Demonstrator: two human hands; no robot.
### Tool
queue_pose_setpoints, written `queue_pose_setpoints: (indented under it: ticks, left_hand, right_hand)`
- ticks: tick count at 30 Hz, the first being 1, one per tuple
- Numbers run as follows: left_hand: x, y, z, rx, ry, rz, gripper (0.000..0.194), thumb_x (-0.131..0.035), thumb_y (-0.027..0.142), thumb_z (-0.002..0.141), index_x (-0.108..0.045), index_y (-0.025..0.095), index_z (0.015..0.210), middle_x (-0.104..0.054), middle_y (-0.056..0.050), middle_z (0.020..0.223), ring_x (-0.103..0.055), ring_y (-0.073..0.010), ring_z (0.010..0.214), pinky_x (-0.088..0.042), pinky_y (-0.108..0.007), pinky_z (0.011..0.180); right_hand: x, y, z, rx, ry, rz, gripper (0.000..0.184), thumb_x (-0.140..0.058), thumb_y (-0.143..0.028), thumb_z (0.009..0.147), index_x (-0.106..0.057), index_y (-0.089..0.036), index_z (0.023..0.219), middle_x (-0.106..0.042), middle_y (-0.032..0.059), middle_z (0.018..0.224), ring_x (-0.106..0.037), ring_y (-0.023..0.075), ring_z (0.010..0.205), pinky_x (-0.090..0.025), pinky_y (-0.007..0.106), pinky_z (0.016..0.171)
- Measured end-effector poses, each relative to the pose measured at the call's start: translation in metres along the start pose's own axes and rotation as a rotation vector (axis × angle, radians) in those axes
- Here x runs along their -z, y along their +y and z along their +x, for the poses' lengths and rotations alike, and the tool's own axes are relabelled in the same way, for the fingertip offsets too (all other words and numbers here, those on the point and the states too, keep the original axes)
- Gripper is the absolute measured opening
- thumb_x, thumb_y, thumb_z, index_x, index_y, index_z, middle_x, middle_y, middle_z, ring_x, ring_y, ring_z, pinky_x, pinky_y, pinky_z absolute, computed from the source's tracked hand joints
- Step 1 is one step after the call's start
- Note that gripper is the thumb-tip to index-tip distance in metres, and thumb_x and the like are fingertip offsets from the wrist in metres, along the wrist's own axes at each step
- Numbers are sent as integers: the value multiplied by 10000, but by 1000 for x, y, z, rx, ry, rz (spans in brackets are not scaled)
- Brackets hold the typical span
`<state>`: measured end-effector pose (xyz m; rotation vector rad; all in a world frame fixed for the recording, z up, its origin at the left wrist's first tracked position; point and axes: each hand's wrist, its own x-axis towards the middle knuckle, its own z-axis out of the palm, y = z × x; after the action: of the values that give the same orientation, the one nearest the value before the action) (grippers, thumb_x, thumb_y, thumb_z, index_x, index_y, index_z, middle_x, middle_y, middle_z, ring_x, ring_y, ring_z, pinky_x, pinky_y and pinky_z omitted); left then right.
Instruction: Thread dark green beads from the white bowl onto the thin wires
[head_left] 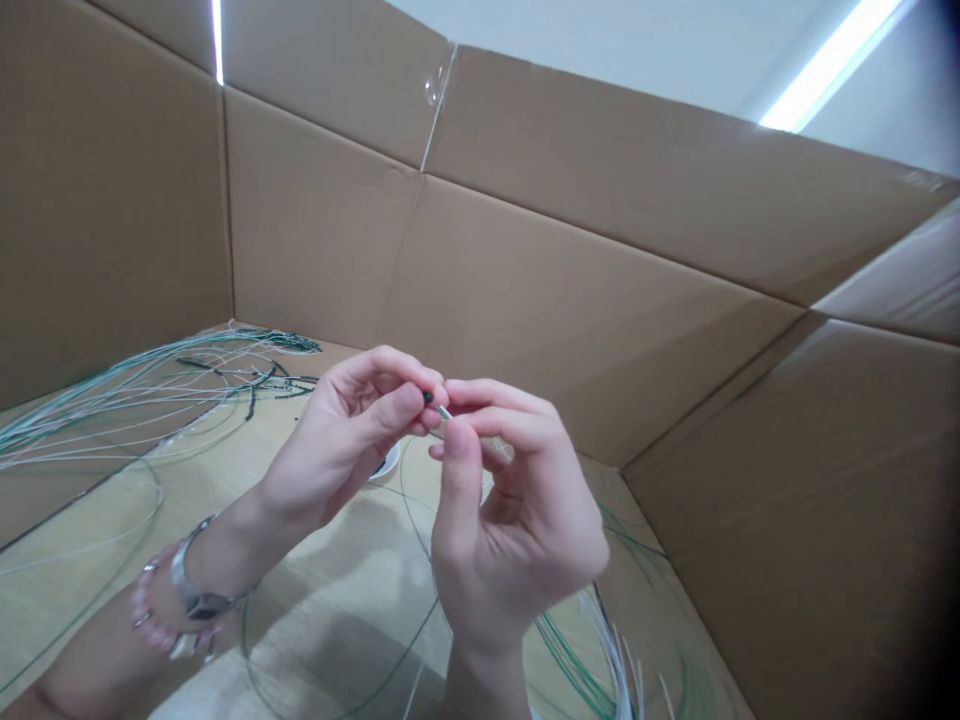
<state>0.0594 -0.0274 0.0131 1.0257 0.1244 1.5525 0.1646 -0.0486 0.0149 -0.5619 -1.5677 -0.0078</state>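
My left hand (330, 440) pinches a tiny dark bead-like piece (427, 397) between thumb and forefinger. Close against it, my right hand (517, 510) grips thin white and green strands (445, 411) between thumb and fingertips. The fingertips of both hands nearly meet above the table, and they hide whether the strands pass into the dark piece. Partly behind my left hand is a small white dish (388, 464) with something dark in it. A loop of thin green strand (405, 650) hangs or lies below the hands.
Long green and white strands (97, 405) stretch across the left, with dark segments (289, 342) at their far ends. Another green and white bundle (592, 660) lies at the lower right. Tall cardboard walls (525, 300) enclose the pale tabletop (337, 590) on the left, back and right.
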Motion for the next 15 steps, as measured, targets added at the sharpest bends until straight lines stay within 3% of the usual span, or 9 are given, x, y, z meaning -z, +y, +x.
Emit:
queue_pose_setpoints:
  ticks: [15]
  left_hand:
    - [-5,-3,-3,-23,82,15,77,-777,224,694,-703,206,686,-672,27,711,-625,-56,604,-569,-147,604]
  right_hand:
    - [-2,1,1,72,20,-96,181,-590,-25,784,-585,-196,841,-673,19,931,-656,110,833,-582,176,560]
